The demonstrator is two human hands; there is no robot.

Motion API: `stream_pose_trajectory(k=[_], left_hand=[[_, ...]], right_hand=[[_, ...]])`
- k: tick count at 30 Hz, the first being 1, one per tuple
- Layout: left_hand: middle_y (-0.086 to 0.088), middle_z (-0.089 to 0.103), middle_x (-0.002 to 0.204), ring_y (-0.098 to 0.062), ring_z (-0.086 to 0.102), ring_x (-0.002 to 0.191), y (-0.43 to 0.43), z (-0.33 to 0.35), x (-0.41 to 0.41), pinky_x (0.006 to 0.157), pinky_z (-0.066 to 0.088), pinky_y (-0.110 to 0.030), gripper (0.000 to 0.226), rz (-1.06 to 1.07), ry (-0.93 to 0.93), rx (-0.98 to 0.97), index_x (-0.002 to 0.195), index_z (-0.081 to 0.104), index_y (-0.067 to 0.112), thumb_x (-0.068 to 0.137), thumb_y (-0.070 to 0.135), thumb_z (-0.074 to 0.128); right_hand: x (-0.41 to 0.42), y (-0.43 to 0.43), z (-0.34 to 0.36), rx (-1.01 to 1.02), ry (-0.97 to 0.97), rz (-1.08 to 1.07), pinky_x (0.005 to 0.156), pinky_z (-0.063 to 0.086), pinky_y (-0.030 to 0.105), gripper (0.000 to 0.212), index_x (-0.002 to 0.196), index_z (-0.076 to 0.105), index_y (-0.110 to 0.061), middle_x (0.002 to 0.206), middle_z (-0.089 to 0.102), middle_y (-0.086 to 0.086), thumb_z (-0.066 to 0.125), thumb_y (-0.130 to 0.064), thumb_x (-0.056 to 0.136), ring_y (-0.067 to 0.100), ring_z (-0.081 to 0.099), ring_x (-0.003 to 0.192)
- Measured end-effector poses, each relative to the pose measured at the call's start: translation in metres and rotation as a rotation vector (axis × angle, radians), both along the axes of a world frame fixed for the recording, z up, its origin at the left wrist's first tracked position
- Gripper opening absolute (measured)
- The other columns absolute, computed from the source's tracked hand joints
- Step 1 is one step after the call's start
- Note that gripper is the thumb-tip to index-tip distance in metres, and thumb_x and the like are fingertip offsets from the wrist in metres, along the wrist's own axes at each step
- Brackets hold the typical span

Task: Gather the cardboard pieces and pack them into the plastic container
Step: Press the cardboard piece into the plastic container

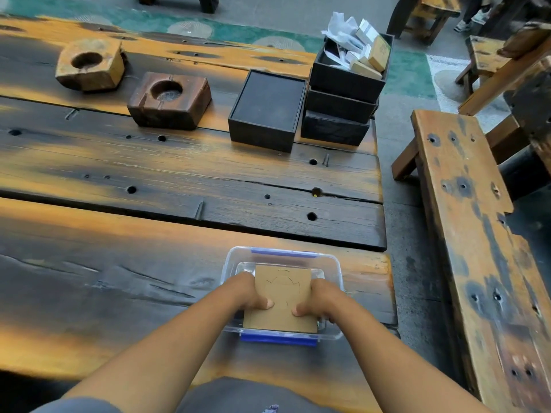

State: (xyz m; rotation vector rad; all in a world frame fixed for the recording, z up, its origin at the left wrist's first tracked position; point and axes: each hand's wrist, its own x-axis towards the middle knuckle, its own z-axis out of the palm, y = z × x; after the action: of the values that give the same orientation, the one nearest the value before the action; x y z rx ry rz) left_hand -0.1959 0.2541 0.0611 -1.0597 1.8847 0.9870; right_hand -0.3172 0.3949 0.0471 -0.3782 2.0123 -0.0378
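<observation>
A clear plastic container [331, 263] with blue clips stands on the wooden table near its right front corner. A brown cardboard piece [281, 289] with cut lines on its face lies flat over the container's opening. My left hand [252, 290] grips its left edge, thumb on top. My right hand [316, 299] grips its right edge the same way. Whether more pieces lie under it is hidden.
Two wooden blocks with round hollows [89, 64] [170, 99] sit at the back left. A black box [265, 110] and a stack of black boxes [343, 93] holding paper and small cartons stand at the back right. A wooden bench [477, 234] runs along the right.
</observation>
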Motion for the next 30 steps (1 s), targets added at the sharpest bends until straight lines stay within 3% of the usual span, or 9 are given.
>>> stream_pose_trajectory(k=[3, 8, 11, 16, 20, 23, 26, 28, 30], left_hand=[[-0.016, 0.06, 0.131, -0.03, 0.059, 0.092, -0.006, 0.003, -0.007, 0.077, 0.056, -0.04, 0.071, -0.001, -0.08, 0.077, 0.136, 0.047, 0.009, 0.079, 0.04, 0.078], [-0.019, 0.059, 0.131, -0.041, 0.062, 0.111, -0.016, -0.001, -0.01, 0.087, 0.057, -0.055, 0.086, -0.017, -0.115, 0.133, 0.137, 0.047, 0.008, 0.07, 0.046, 0.083], [-0.017, 0.062, 0.128, -0.039, 0.064, 0.109, -0.016, -0.004, -0.006, 0.084, 0.06, -0.049, 0.085, -0.029, -0.067, 0.134, 0.135, 0.05, 0.011, 0.069, 0.057, 0.078], [-0.015, 0.048, 0.139, -0.031, 0.056, 0.12, -0.003, -0.007, -0.002, 0.092, 0.051, -0.037, 0.082, -0.133, -0.016, -0.04, 0.14, 0.045, 0.009, 0.08, 0.061, 0.065], [-0.015, 0.02, 0.154, -0.03, 0.051, 0.126, 0.007, -0.021, 0.007, 0.107, 0.042, -0.036, 0.087, -0.065, 0.086, -0.134, 0.142, 0.041, 0.007, 0.078, 0.059, 0.069], [-0.016, 0.009, 0.16, -0.034, 0.038, 0.138, 0.021, -0.031, 0.014, 0.113, 0.037, -0.041, 0.103, 0.029, 0.234, -0.222, 0.154, 0.016, 0.01, 0.078, 0.051, 0.074], [-0.017, -0.006, 0.164, -0.033, 0.018, 0.15, 0.034, -0.031, 0.022, 0.118, 0.03, -0.042, 0.106, -0.059, 0.368, -0.407, 0.157, -0.004, 0.02, 0.085, 0.045, 0.069], [-0.016, -0.009, 0.164, -0.033, 0.013, 0.15, 0.044, -0.027, 0.027, 0.119, 0.028, -0.042, 0.097, -0.178, 0.402, -0.565, 0.157, -0.002, 0.021, 0.089, 0.045, 0.063], [-0.021, 0.014, 0.16, -0.036, 0.027, 0.144, 0.051, -0.025, 0.031, 0.114, 0.033, -0.045, 0.084, -0.284, 0.424, -0.716, 0.152, 0.024, 0.014, 0.086, 0.047, 0.065]], right_hand=[[-0.011, -0.005, 0.006, 0.039, -0.082, -0.017, 0.093, 0.052, 0.042, 0.077, 0.136, 0.049, -0.011, 0.137, 0.056, 0.01, 0.084, -0.037, 0.073, 0.031, 0.058, 0.117], [-0.014, -0.008, 0.005, 0.062, -0.1, 0.002, 0.094, 0.054, 0.048, 0.087, 0.137, 0.048, -0.013, 0.136, 0.055, 0.01, 0.086, -0.044, 0.065, 0.032, 0.058, 0.115], [-0.012, -0.003, 0.002, 0.032, -0.094, 0.006, 0.092, 0.055, 0.045, 0.088, 0.137, 0.047, -0.013, 0.133, 0.055, 0.008, 0.086, -0.046, 0.065, 0.029, 0.058, 0.111], [-0.006, -0.002, 0.002, 0.033, -0.006, 0.084, 0.097, 0.052, 0.037, 0.083, 0.137, 0.046, -0.009, 0.137, 0.051, 0.01, 0.081, -0.047, 0.072, 0.026, 0.058, 0.117], [0.006, 0.005, -0.011, -0.038, 0.133, 0.093, 0.108, 0.043, 0.038, 0.101, 0.149, 0.031, -0.011, 0.156, 0.025, 0.012, 0.078, -0.054, 0.071, 0.027, 0.047, 0.132], [0.021, 0.017, -0.018, -0.188, 0.267, 0.042, 0.109, 0.042, 0.041, 0.113, 0.155, 0.006, -0.014, 0.16, 0.011, 0.012, 0.077, -0.048, 0.073, 0.03, 0.038, 0.139], [0.037, 0.027, -0.017, -0.295, 0.44, 0.103, 0.106, 0.044, 0.043, 0.111, 0.156, -0.007, -0.022, 0.163, 0.001, 0.012, 0.072, -0.043, 0.081, 0.031, 0.027, 0.145], [0.049, 0.031, -0.013, -0.32, 0.564, 0.17, 0.109, 0.041, 0.043, 0.104, 0.157, -0.005, -0.023, 0.165, -0.007, 0.012, 0.069, -0.04, 0.086, 0.032, 0.015, 0.15], [0.059, 0.035, -0.013, -0.374, 0.704, 0.234, 0.112, 0.039, 0.043, 0.093, 0.154, 0.018, -0.015, 0.164, 0.006, 0.017, 0.073, -0.037, 0.083, 0.036, 0.021, 0.148]])
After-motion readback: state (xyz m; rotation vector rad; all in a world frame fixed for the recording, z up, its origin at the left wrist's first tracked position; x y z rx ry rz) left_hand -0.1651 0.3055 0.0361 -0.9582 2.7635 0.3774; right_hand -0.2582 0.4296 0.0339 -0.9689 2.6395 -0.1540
